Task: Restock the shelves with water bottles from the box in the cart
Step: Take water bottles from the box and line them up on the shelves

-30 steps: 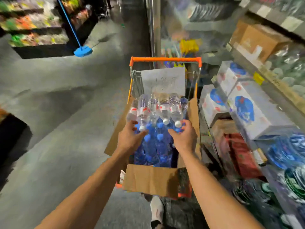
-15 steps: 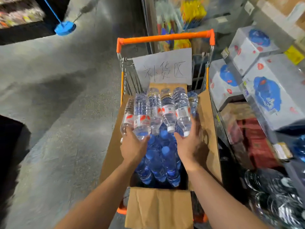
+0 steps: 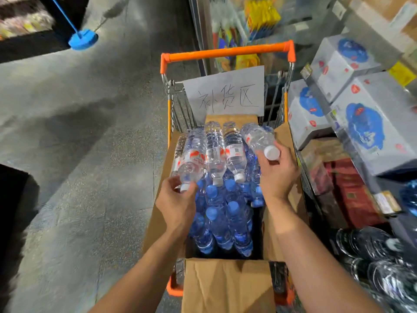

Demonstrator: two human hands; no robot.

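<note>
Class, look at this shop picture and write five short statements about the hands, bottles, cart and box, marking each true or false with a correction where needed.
1. The right hand grips a clear plastic water bottle with a white cap near its neck. True.
2. The left hand is empty. False: it holds another clear white-capped bottle at its cap end.
3. The metal shopping cart's handle bar is orange. True.
4. The blue-capped bottles stand in a plastic crate. False: they stand in an open brown cardboard box.
5. The white paper sign with handwriting lies on the floor. False: it hangs at the cart's far end.
</note>
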